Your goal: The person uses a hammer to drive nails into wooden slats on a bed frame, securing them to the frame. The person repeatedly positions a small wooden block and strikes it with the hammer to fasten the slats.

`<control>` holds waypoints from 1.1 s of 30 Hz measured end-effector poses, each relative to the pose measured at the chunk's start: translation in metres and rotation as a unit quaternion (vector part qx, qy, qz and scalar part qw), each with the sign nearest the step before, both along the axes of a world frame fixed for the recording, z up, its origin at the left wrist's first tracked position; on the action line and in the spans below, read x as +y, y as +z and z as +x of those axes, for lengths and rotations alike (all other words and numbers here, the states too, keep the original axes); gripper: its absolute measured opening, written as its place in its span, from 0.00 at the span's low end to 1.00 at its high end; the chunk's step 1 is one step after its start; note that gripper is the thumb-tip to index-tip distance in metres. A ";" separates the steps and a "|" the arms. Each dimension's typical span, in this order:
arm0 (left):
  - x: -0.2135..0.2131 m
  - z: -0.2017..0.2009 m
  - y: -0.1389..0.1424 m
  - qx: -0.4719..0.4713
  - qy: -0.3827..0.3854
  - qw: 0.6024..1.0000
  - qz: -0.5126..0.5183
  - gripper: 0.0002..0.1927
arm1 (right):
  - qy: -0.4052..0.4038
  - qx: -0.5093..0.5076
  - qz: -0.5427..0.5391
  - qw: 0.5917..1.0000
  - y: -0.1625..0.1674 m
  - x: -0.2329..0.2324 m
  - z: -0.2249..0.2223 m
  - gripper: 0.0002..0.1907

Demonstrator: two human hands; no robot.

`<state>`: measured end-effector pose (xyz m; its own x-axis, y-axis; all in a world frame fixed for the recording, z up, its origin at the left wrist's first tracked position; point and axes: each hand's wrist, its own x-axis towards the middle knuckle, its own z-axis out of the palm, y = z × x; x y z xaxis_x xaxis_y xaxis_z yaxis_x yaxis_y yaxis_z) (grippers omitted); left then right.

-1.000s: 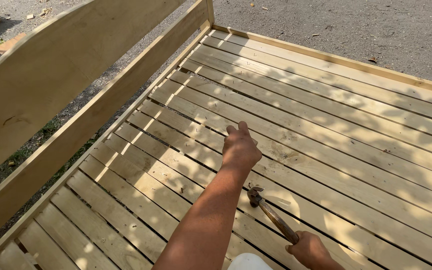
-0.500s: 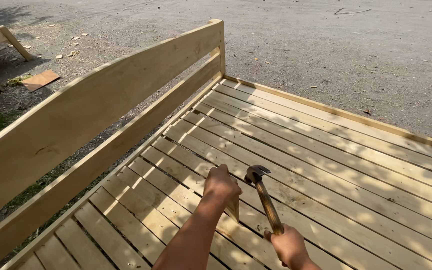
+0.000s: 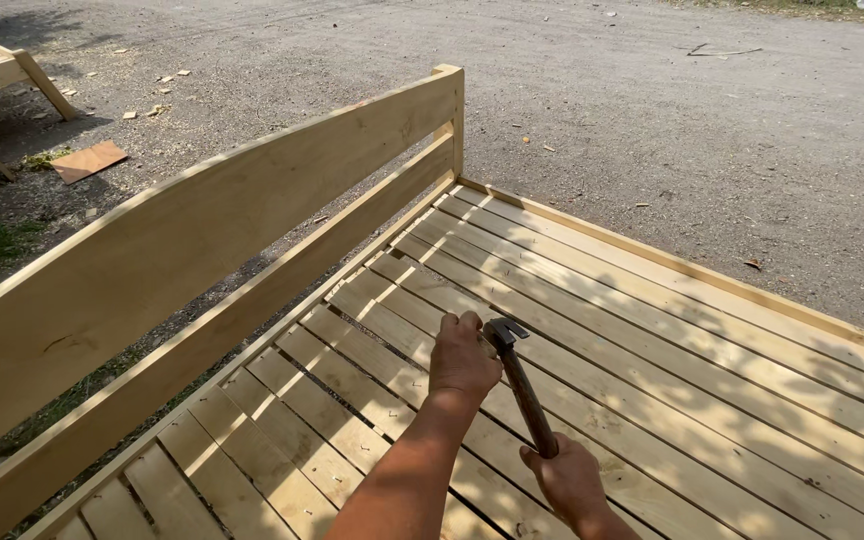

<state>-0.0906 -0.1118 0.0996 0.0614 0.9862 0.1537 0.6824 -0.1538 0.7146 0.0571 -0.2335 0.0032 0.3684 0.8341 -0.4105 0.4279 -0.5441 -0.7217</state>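
A: Quick pass. Right hand [image 3: 569, 483] is wrapped tight around the hammer [image 3: 518, 377] low on its handle, head up just beside the left hand [image 3: 462, 355].

B: And the left?

A: Curled into a loose fist, resting down on a slat [image 3: 512, 330] of the bed frame [image 3: 692, 275]. Probably pinching a nail, but I can't tell, the fingers hide it.

B: Where's the hammer head exactly?

A: At the left knuckles, practically touching, above the slats near the middle of the deck. Headboard [image 3: 202, 250] is off to the left, well apart.

B: Risks?

A: Main one, I'd say: a hit on the fingers. Head and knuckles are that close, so any sideways drift lands on the hand. Second, a glancing blow could bend whatever's being driven, or dent the soft pale wood.

B: Grip issue?

A: Holding far down the handle gives more swing but less control. Gaps between slats too: a small part dropped there would fall through to the ground.

B: Anything else around?

A: Gravel road [image 3: 702, 110] beyond, wood scraps [image 3: 89, 160] far left. Not a factor.
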 end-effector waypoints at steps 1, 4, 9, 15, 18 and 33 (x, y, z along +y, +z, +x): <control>0.006 0.008 0.000 -0.001 0.003 1.000 -0.010 0.23 | -0.017 0.019 -0.019 0.999 0.003 0.008 0.004 0.19; 0.032 0.036 -0.001 0.013 0.010 0.999 -0.038 0.24 | -0.023 0.017 -0.055 0.998 0.009 0.031 0.024 0.17; 0.066 0.082 -0.014 0.007 0.014 0.999 -0.030 0.22 | 0.029 -0.035 -0.045 0.998 0.006 0.068 0.076 0.20; 0.090 0.122 -0.038 0.005 0.034 0.994 -0.099 0.32 | 0.028 -0.047 -0.040 0.998 0.012 0.092 0.127 0.18; 0.101 0.136 -0.050 0.037 0.070 0.976 -0.205 0.37 | 0.024 -0.020 -0.094 0.995 0.019 0.095 0.141 0.20; 0.095 0.167 -0.020 0.146 0.020 0.962 -0.229 0.35 | 0.088 -0.074 -0.088 0.990 0.058 0.108 0.162 0.20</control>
<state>0.0761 -0.0171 0.0792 -0.0043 0.9492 -0.3147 0.8636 0.1622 0.4774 0.2188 -0.1258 0.0611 0.2907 0.8113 -0.5073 0.6203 -0.5635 -0.5457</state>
